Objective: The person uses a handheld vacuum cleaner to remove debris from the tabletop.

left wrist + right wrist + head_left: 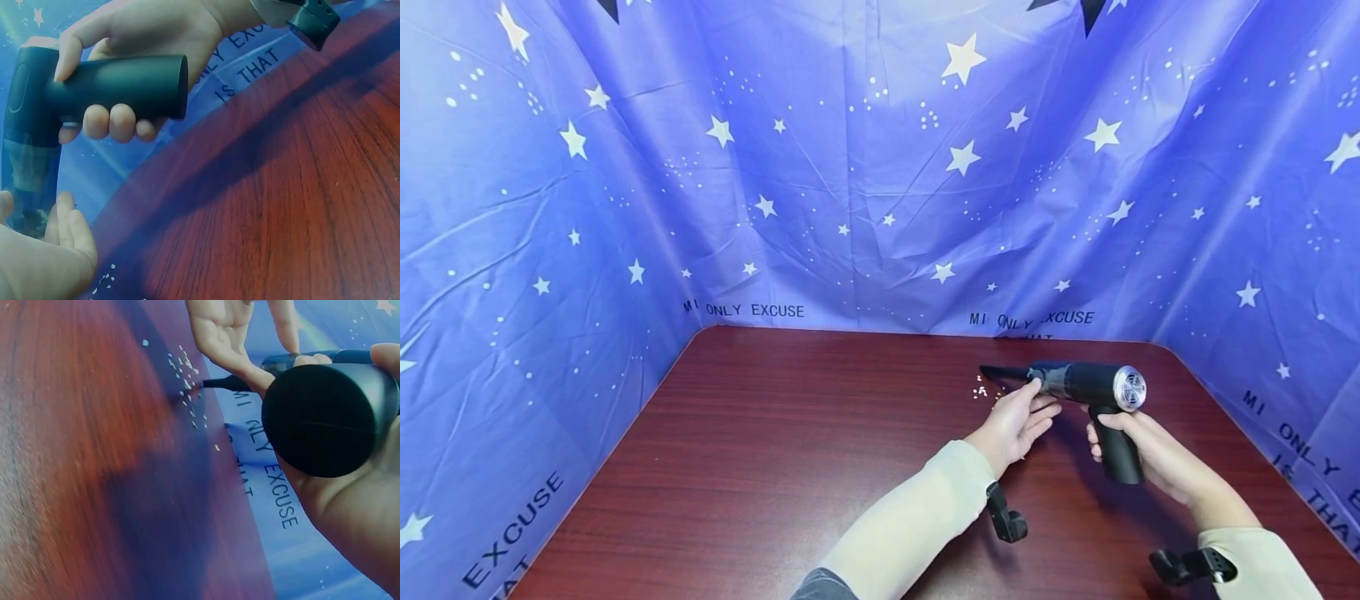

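Note:
My right hand (1142, 442) grips the black handle of a handheld vacuum cleaner (1093, 383), whose silver vented end faces back toward me. The vacuum's slim dark nozzle (219, 383) slants down over small white bits (187, 378) scattered on the table. Under the clear front section, my left hand (1017, 417) is palm-up, its thumb touching the near side and its fingers loosely extended below. The left wrist view shows the right fingers (122, 122) curled around the handle, with the left hand's thumb and fingertips on either side of the clear barrel.
A dark red wood-grain table (737, 467) lies beneath both hands. Blue cloth (865, 167) printed with white stars and black lettering hangs behind it and along both sides. Black wrist straps with cameras (1006, 512) sit on both forearms.

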Action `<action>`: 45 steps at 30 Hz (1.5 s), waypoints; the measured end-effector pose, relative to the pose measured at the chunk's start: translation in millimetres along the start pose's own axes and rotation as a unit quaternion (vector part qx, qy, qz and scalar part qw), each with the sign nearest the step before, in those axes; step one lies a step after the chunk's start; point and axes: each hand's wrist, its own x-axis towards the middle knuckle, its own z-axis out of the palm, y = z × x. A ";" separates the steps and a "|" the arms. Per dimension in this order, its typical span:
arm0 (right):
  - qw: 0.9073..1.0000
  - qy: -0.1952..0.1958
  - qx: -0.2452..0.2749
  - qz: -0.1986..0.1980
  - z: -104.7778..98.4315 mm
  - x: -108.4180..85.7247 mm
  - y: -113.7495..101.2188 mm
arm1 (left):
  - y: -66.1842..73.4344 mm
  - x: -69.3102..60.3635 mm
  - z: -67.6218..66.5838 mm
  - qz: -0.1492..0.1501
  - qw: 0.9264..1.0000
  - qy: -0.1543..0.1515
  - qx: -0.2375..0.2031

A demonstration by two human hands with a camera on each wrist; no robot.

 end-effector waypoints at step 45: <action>0.998 -0.068 0.009 0.000 -17.8 -19.8 -3.5 | -7.4 -21.2 -2.6 -0.017 1.000 -0.024 0.002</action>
